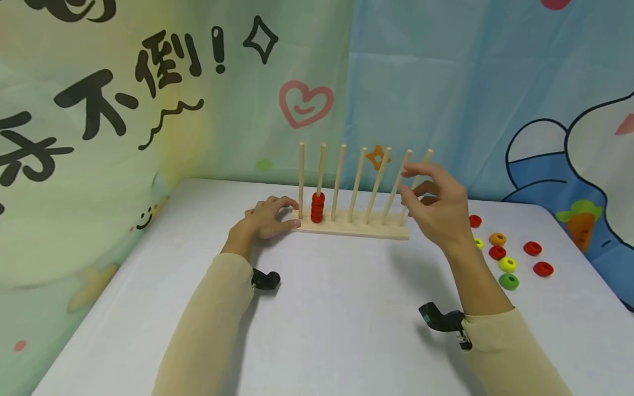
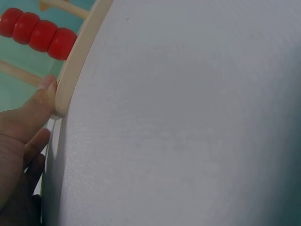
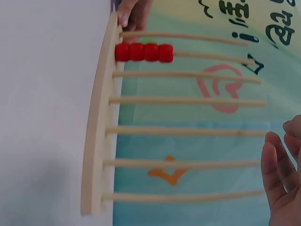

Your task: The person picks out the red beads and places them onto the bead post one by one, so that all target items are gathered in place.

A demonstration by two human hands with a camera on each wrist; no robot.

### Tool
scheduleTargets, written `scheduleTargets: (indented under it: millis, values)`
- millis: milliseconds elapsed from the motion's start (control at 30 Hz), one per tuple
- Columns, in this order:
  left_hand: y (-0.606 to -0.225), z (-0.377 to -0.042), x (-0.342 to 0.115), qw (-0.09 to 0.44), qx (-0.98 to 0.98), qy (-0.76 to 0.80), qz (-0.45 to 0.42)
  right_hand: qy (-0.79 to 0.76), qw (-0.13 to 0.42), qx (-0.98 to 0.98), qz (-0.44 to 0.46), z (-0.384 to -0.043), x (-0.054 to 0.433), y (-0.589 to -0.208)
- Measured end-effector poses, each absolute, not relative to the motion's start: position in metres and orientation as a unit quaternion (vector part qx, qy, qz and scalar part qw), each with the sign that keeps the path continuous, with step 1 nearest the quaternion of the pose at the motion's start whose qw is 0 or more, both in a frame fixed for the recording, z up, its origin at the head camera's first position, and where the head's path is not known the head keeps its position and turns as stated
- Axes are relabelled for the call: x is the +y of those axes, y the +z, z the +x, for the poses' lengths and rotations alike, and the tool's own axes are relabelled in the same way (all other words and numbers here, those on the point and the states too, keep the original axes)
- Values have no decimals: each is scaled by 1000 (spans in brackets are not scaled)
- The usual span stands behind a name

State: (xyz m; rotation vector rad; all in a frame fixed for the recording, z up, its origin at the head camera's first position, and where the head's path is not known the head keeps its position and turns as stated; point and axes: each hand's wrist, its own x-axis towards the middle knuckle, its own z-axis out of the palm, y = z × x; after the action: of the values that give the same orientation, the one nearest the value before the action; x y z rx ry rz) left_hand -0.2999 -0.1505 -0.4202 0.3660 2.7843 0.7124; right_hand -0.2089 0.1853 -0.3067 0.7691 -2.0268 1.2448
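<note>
A pale wooden peg stand (image 1: 353, 230) has several upright pegs along a long flat base. Several red beads (image 1: 317, 208) are stacked on the second peg from the left. My left hand (image 1: 267, 218) grips the left end of the base, and the left wrist view shows its thumb (image 2: 43, 94) against that end. Around the tops of the rightmost pegs, my right hand (image 1: 438, 201) is raised with bent fingers and a gap between thumb and forefinger. No bead shows between the right fingers (image 3: 277, 165) in the right wrist view.
Loose beads lie right of the stand on the white table (image 1: 337, 308): several red ones (image 1: 543, 269), an orange one (image 1: 497, 239), yellow ones (image 1: 507, 264) and a green one (image 1: 508, 281). A printed cloth backdrop (image 1: 416, 82) hangs behind the table.
</note>
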Motion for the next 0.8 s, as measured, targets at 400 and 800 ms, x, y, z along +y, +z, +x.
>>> scheduleTargets:
  millis: [400, 800]
  values:
    - [-420, -300, -148, 127, 955, 240, 122, 441, 315, -796, 271, -202, 211, -310]
    - [-420, -300, -149, 130, 954, 241, 124, 420, 328, -811, 239, -209, 243, -333]
